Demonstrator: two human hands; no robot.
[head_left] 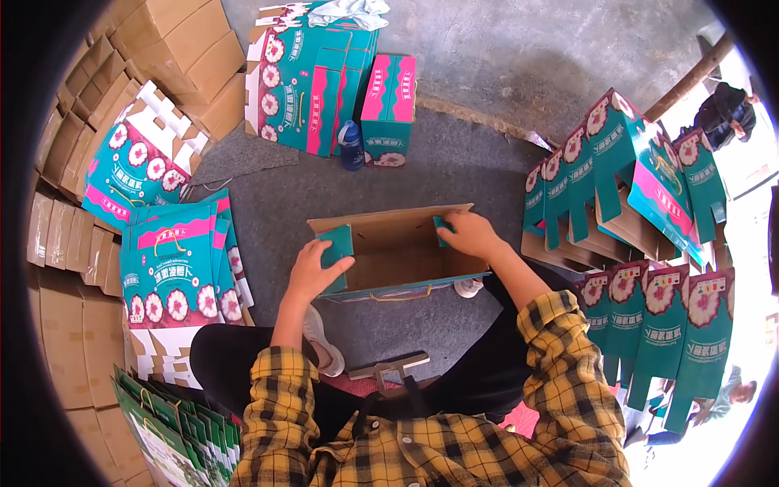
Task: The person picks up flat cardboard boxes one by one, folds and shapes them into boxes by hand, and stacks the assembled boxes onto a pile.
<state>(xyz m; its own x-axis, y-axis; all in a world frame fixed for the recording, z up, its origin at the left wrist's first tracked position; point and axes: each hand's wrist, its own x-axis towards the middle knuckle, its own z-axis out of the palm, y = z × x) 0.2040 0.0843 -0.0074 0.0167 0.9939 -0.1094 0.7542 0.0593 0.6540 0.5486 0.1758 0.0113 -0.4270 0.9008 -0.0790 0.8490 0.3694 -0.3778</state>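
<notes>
An opened cardboard carton [406, 258] stands between my knees, its brown inside facing up and teal showing on its end flaps. My left hand [312, 274] grips its left end flap [337, 245], thumb stretched across toward the inside. At the right end, my right hand [472, 237] holds the top edge beside a small teal flap [442, 231]; some of its fingertips are hidden. A thin cord handle [402, 297] hangs along the carton's near side.
Flat printed cartons [174, 268] are stacked at left, beside brown boxes [69, 341]. Farther off stand more cartons [308, 89], a closed carton [388, 114] and a blue bottle [350, 146]. Partly folded cartons [621, 174] line the right. People are at far right.
</notes>
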